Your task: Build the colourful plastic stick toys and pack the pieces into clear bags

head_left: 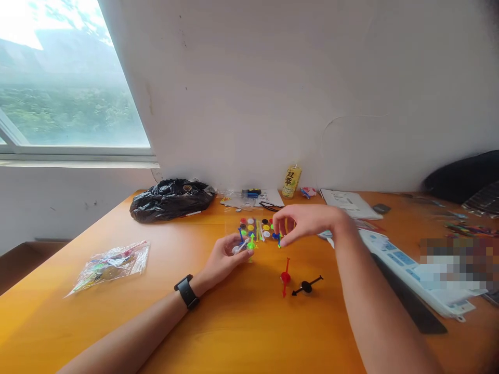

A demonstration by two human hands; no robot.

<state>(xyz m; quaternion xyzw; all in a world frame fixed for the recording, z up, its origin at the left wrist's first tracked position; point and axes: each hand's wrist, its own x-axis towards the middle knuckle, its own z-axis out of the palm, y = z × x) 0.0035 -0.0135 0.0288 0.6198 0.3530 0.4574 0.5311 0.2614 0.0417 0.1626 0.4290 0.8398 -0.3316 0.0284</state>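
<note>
My right hand (299, 221) reaches in from the right, its thumb and fingers pinched on a small blue arrow spinner (277, 237). My left hand (230, 254), with a black watch on the wrist, has its fingers curled round several arrow spinners. Among them a green arrow spinner (251, 242) and a white arrow spinner (238, 248) show; the fingers partly hide them. Just beyond both hands lie rows of round coloured pieces (250, 227) and a yellow arrow (257, 231). Nearer me on the table are a red arrow spinner (286, 278) and a black arrow spinner (306, 286).
A clear plastic bag (111, 266) of coloured parts lies on the left of the table (218, 332). A black plastic bag (171, 200) and a yellow drink carton (291, 182) stand along the wall. White-blue packaging (405, 265) lies at right.
</note>
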